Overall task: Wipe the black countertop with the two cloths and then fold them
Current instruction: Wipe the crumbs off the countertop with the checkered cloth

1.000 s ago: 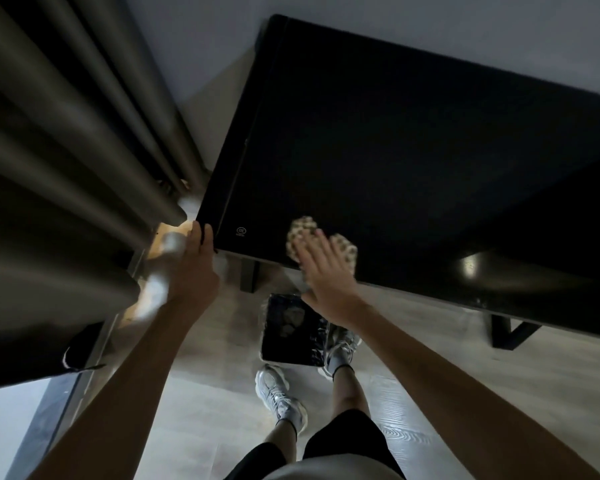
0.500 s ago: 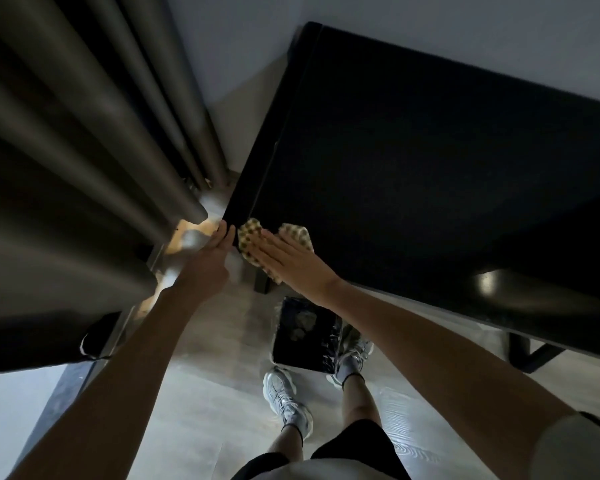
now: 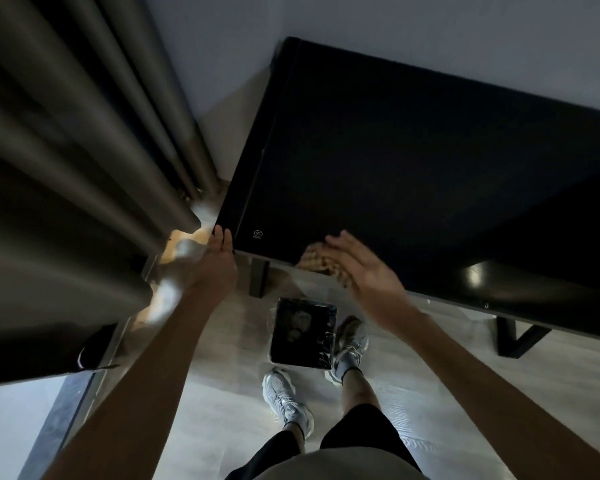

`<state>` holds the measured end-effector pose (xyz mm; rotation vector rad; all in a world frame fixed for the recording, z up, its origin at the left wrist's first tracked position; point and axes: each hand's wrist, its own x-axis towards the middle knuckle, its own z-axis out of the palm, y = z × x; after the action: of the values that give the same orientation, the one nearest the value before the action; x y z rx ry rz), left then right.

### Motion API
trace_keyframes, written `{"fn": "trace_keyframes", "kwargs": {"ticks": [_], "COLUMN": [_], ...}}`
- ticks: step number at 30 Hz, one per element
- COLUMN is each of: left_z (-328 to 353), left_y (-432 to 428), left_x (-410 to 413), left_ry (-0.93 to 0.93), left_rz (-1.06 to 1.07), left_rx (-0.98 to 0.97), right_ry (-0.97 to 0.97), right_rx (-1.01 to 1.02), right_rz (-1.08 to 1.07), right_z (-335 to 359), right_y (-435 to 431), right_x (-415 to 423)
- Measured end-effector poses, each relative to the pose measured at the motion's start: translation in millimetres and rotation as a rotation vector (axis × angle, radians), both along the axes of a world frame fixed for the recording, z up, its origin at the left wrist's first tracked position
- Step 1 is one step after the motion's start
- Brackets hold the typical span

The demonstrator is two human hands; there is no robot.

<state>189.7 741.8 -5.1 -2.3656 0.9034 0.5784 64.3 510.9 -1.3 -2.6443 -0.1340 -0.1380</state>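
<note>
Rightward shift since half a second ago: right hand (image 3: 364, 271) and cloth (image 3: 317, 259) have left the near-left corner and now sit farther along the near edge of the countertop (image 3: 413, 161). Left hand (image 3: 219, 261) has stayed at the corner.

Right fingers (image 3: 340, 239): straight, held together, pointing away over the black surface, curled round nothing. Heavy motion blur. The checked tan cloth lies bunched just under and left of the palm, on the near rim. Whether the palm presses on it cannot be told through the blur.

Left fingers (image 3: 222, 237): straight, tips touching the near-left corner of the countertop, gripping nothing. The forearm runs back toward the camera.

Countertop: glossy black, with a small white printed mark (image 3: 258, 233) close to the left hand and a light glint (image 3: 473, 275) toward the right. One dark leg (image 3: 258, 277) stands under the near-left corner.

Farther out: grey curtain folds (image 3: 66, 150) fill the left side, and a pale wall (image 3: 395, 26) stands behind the countertop. On the light wood-grain floor (image 3: 205, 393), a black rectangular container (image 3: 303, 334) with a glossy lining stands below the near edge, just beside the right shoe (image 3: 350, 337). The left shoe (image 3: 286, 396) is nearer the camera. Both shoes are silver-white.
</note>
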Motion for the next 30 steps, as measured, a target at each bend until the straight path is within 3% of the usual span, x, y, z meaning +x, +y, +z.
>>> {"fn": "trace_keyframes", "kwargs": {"ticks": [3, 6, 8, 12, 18, 22, 27, 30], "left_z": [-7.1, -15.1, -19.2, -23.4, -19.2, -8.0, 19.6, 39.4], "left_y": [3.4, 3.8, 2.2, 2.1, -11.0, -35.5, -88.1, -128.6], "left_x": [2.6, 4.3, 3.8, 7.3, 2.0, -4.5, -39.6, -68.5], "left_ry": [0.111, 0.106, 0.106, 0.16, 0.123, 0.252, 0.384, 0.462], "left_rz": [0.327, 0.376, 0.497, 0.513, 0.452, 0.52, 0.411, 0.33], "left_rx": [-0.276, -0.388, -0.491, -0.557, -0.523, -0.724, -0.806, -0.802], "right_ry": [0.137, 0.382, 0.42, 0.364, 0.231, 0.225, 0.414, 0.478], "right_rx": [-0.101, -0.058, -0.039, -0.025, -0.084, -0.005, 0.234, 0.241], "right_rz": [-0.224, -0.297, -0.309, -0.349, -0.017, 0.095, -0.09, -0.245], "right_z": [-6.2, -33.4, -50.9, -65.7, -72.5, -65.4, -45.2, -19.4], "right_y": [-24.7, -37.5, -36.1, -8.1, 36.2, 1.1, -49.9, -90.5], "right_x": [2.8, 5.7, 9.4, 25.5, 36.8, 13.0, -38.6, -76.1]}}
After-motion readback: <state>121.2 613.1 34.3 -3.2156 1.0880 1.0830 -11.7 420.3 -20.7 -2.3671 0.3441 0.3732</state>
